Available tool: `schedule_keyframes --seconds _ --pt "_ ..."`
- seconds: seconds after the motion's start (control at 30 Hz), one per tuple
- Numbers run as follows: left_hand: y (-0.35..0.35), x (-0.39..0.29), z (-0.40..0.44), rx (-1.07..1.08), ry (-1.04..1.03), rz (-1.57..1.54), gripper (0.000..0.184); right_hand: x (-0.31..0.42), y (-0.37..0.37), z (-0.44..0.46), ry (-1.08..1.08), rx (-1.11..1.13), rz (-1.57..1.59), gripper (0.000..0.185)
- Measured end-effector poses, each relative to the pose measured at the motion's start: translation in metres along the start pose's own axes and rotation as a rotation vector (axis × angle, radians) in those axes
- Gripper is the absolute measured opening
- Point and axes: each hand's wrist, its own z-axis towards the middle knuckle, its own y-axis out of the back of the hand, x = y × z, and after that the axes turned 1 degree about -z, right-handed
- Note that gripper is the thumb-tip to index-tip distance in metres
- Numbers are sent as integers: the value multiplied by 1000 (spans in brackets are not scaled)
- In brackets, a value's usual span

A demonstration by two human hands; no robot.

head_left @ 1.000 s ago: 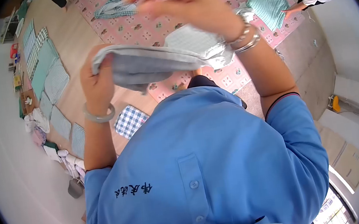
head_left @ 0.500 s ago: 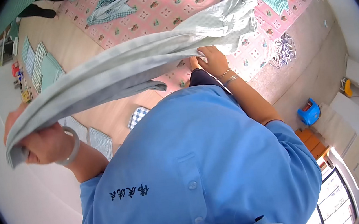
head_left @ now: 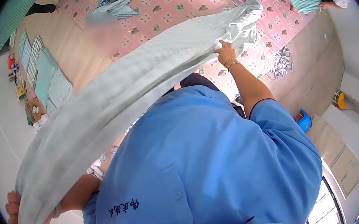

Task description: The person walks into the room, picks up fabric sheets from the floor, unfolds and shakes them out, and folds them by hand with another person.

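Cloth (head_left: 99,103), one pale length, slants between two hands, its bunched far end above one pink mat (head_left: 176,8). The left hand (head_left: 13,211) is closed around the near end; the right hand (head_left: 226,52) touches an edge, its grip unclear. One brown box (head_left: 30,104) contains something white.

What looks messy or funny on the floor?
A tangled bundle lies mostly on the grey floor, beside the pink mat. It looks odd because the folded cloths over on the left lie flat and neat.
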Motion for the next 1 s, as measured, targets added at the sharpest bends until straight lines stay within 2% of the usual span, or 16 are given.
schedule_keyframes --seconds 0.03,0.1,0.13,0.2,0.37,0.43,0.47,0.53,0.57,0.6,0.67,0.73,0.83,0.9,0.97,1.0 --pt "38 -2 20 -4 -3 6 29 1 1 5 7 -2 -3 28" --pt "77 -8 49 472 64 -208 28 8 7 14 240 96 -152 26" --pt "81 -11 54 469 55 -205 28 12 11 18 313 172 -209 26" --pt "86 -22 62 -80 -59 171 31 23 12 27 344 224 -223 27" --pt "111 -14 77 -8 -108 393 24 19 53 60 374 122 -287 30" --pt "146 1 96 14 -108 441 22 -20 69 72 490 -23 -35 31" --pt "200 16 119 3 -298 923 18 -18 70 57 485 -24 -40 31" --pt "244 26 132 1 -355 1122 19 -10 66 -6 409 -225 271 32" --pt "266 31 138 -4 -385 1219 21 20 73 -43 124 221 396 32" --pt "242 23 129 237 -428 1221 19 17 29 -64 429 154 228 28" --pt "206 16 127 471 -470 1216 20 40 0 -96 479 280 301 23" --pt "173 9 153 389 -427 1135 22 49 -12 -96 432 413 295 22" --pt "124 12 183 275 -370 1005 37 39 -62 -62 470 234 -53 21" --pt "82 57 170 102 92 835 42 9 -76 14 460 52 -113 18" --pt "140 125 215 354 236 1390 48 -22 11 77 191 -65 87 22" --pt "91 129 176 277 321 1502 53 -42 67 105 298 -184 -53 24"
